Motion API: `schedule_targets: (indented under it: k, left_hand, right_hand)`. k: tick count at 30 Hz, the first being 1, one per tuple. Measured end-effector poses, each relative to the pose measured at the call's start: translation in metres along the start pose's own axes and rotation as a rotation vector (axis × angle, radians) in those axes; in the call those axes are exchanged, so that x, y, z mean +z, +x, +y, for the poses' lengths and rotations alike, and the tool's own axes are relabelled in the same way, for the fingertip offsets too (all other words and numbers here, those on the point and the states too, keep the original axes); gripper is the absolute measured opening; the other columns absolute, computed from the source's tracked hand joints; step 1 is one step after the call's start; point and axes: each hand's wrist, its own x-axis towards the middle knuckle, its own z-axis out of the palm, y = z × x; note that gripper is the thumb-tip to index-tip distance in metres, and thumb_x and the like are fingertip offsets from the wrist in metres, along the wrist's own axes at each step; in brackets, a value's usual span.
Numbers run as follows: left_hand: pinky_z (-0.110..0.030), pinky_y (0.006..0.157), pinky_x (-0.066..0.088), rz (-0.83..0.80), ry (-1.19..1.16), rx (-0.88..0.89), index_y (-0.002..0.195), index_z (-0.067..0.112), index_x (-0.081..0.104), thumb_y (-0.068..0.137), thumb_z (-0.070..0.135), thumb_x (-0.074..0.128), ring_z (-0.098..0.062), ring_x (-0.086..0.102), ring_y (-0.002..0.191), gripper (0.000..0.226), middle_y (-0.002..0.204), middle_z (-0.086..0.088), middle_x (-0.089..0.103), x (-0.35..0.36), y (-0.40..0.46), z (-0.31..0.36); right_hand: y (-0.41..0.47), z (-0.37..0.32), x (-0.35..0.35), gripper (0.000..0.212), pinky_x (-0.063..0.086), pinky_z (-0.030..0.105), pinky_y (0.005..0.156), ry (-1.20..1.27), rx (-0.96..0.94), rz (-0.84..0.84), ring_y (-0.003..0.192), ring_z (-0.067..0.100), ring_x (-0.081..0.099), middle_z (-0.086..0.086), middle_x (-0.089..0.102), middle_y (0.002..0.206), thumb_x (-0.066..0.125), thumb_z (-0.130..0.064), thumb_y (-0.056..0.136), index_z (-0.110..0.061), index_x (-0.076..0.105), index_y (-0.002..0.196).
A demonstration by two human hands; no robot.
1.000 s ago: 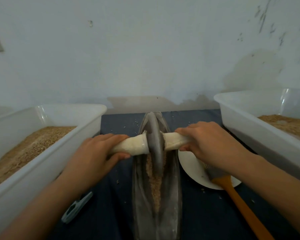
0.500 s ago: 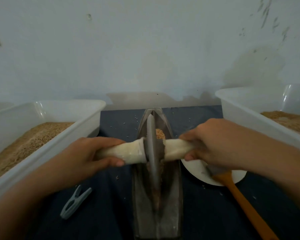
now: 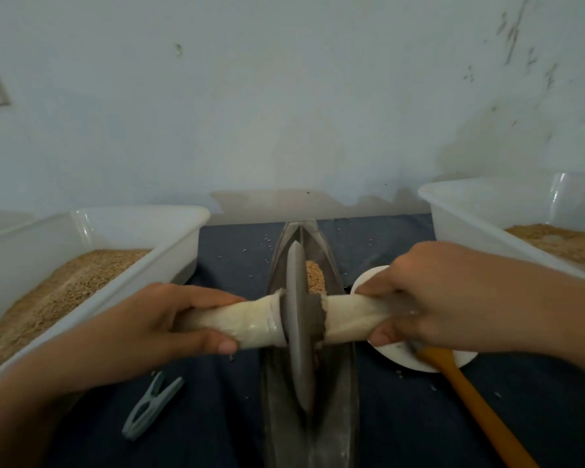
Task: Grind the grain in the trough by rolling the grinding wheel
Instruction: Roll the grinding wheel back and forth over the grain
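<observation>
We see through one wide-angle camera worn on the head, facing forward and down across the dark-covered bench [image 3: 402, 420] toward the wall [image 3: 284, 96] at its far edge. It sits close above the near edge, both forearms entering from the bottom corners, with straight lines bowed toward the frame's sides.
</observation>
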Motion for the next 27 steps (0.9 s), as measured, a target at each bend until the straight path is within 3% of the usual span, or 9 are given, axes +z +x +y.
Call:
schedule_targets:
  k: [2,3,5,7,12,17,21,24,27]
  left_hand:
    - [-0.020,0.083,0.048,-0.040,-0.007,0.003,0.113,0.058,0.055,0.065,0.068,0.062,0.002,0.064,0.096,0.050,0.102,0.022,0.069,-0.004,-0.003,0.003]
    - [-0.021,0.083,0.049,-0.047,-0.007,-0.006,0.113,0.059,0.055,0.064,0.069,0.061,0.002,0.064,0.095,0.050,0.101,0.022,0.069,-0.004,-0.002,0.003]
    - [-0.022,0.082,0.050,-0.008,0.036,-0.039,0.110,0.060,0.055,0.065,0.070,0.059,0.002,0.063,0.093,0.047,0.098,0.023,0.069,0.002,0.002,0.001]
    - [-0.022,0.078,0.047,0.131,0.138,-0.065,0.103,0.057,0.059,0.071,0.066,0.064,0.003,0.062,0.088,0.034,0.093,0.021,0.069,0.012,0.013,-0.004]
    - [-0.029,0.079,0.044,0.409,0.398,-0.021,0.121,0.026,0.061,0.080,0.033,0.069,-0.016,0.061,0.094,0.042,0.105,0.004,0.066,0.030,0.033,-0.009]
    - [-0.021,0.082,0.044,0.273,0.210,-0.027,0.109,0.054,0.055,0.073,0.042,0.071,0.003,0.059,0.093,0.042,0.098,0.023,0.066,0.019,0.022,-0.007]
    - [-0.021,0.084,0.050,0.007,0.016,-0.005,0.111,0.061,0.055,0.066,0.070,0.065,0.005,0.062,0.097,0.047,0.102,0.027,0.067,0.001,0.002,-0.002]
    - [-0.018,0.083,0.048,-0.036,0.001,0.037,0.114,0.058,0.055,0.065,0.073,0.061,0.004,0.063,0.097,0.052,0.104,0.024,0.068,-0.004,-0.003,0.000]
    - [-0.024,0.084,0.049,0.052,0.047,0.008,0.111,0.061,0.055,0.068,0.070,0.060,0.003,0.063,0.094,0.045,0.100,0.025,0.068,0.006,0.006,-0.003]
  right_hand:
    - [-0.005,-0.003,-0.005,0.025,0.025,0.019,0.050,0.032,-0.017,-0.057,0.067,-0.017,0.045,-0.044,0.047,0.070,0.054,-0.066,0.075,-0.043,0.053,0.084]
    - [-0.003,-0.003,-0.004,0.021,0.026,0.018,0.051,0.041,-0.016,-0.062,0.066,-0.018,0.045,-0.045,0.047,0.069,0.054,-0.065,0.076,-0.044,0.051,0.079]
    - [0.007,0.001,0.004,0.019,0.036,0.019,0.058,0.066,0.030,-0.016,0.067,-0.007,0.052,-0.024,0.058,0.069,0.057,-0.059,0.080,-0.044,0.057,0.092]
    - [0.022,0.005,0.017,0.033,0.046,0.028,0.075,0.018,0.104,0.090,0.086,0.004,0.057,-0.014,0.064,0.094,0.056,-0.052,0.084,-0.043,0.055,0.116]
    - [0.040,0.018,0.046,0.044,0.034,0.029,0.088,-0.154,0.132,0.269,0.105,0.013,0.051,-0.011,0.057,0.118,0.045,-0.049,0.092,-0.040,0.036,0.135]
    - [0.026,0.008,0.027,0.025,0.042,0.027,0.077,-0.139,0.061,0.152,0.088,0.011,0.057,-0.010,0.062,0.093,0.053,-0.052,0.086,-0.035,0.055,0.104]
    - [0.002,-0.007,-0.004,0.031,0.030,0.018,0.053,-0.027,0.017,-0.049,0.058,-0.003,0.046,-0.014,0.049,0.059,0.058,-0.058,0.080,-0.040,0.040,0.063]
    - [-0.006,-0.012,-0.011,0.031,0.026,0.019,0.048,-0.008,0.015,-0.068,0.059,-0.011,0.047,-0.022,0.051,0.057,0.055,-0.063,0.078,-0.040,0.041,0.062]
    - [0.007,-0.007,0.003,0.020,0.034,0.019,0.054,-0.014,0.053,-0.019,0.062,0.000,0.049,-0.013,0.053,0.064,0.056,-0.055,0.083,-0.037,0.048,0.078]
